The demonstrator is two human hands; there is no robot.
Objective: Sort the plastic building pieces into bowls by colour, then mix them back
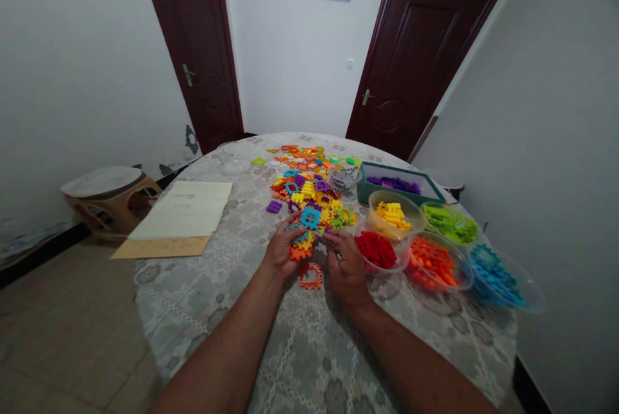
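A heap of colourful plastic interlocking pieces [309, 185] lies spread over the round table [232, 298]. My left hand [283, 247] rests at the near edge of the heap, fingers curled around a small bunch of orange, yellow and blue pieces [304, 240]. My right hand [345, 266] lies just right of it, fingers bent down onto the pieces at the heap's edge; what it holds, if anything, is hidden. An orange square frame piece [311, 275] lies on the cloth between both hands.
To the right stand clear bowls sorted by colour: yellow [393, 214], red [380, 249], orange [432, 262], green [452, 222], blue [498, 275]. A green box [399, 183] holds purple pieces. A paper folder [181, 214] lies at left; a wooden stool [109, 198] stands beyond.
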